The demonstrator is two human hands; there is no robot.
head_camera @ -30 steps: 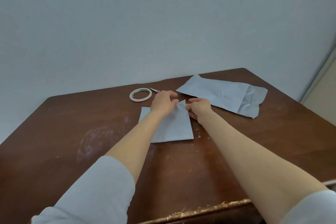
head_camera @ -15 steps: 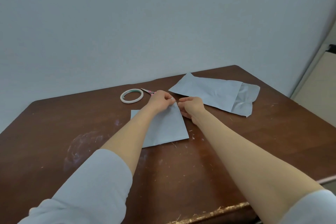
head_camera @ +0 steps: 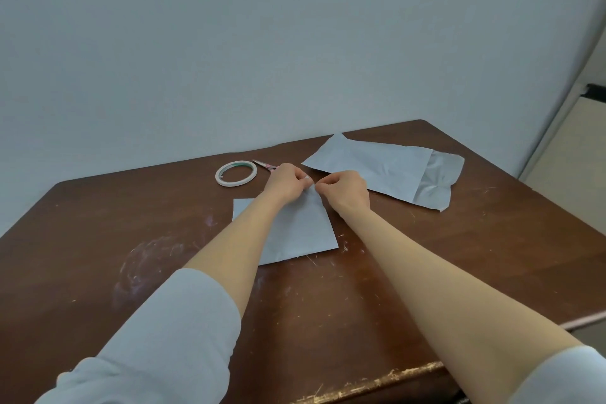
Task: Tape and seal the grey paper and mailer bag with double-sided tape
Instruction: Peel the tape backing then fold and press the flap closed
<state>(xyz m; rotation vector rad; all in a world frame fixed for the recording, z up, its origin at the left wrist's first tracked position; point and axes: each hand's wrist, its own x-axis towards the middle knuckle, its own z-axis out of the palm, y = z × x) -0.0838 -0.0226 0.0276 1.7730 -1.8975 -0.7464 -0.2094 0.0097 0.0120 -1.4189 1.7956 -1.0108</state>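
Observation:
A grey paper sheet [head_camera: 301,229] lies flat on the brown table [head_camera: 131,223] in front of me. My left hand [head_camera: 285,184] and my right hand [head_camera: 344,188] meet at the sheet's far right corner, both with fingertips pinched on its far edge. What sits between the fingertips is too small to tell. The grey mailer bag [head_camera: 383,170] lies behind my right hand, its crumpled flap at the right end. A white roll of double-sided tape [head_camera: 236,173] rests flat to the left of my left hand.
Small scissors with pink handles [head_camera: 265,165] lie between the tape roll and my left hand, partly hidden. A pale wall stands right behind the table. The table's near edge [head_camera: 377,382] is chipped, and its top is scratched.
My two hands have drawn closer together at the paper's far corner, fingertips now nearly touching. The view has shifted slightly; the paper, bag and tape roll stay in place.

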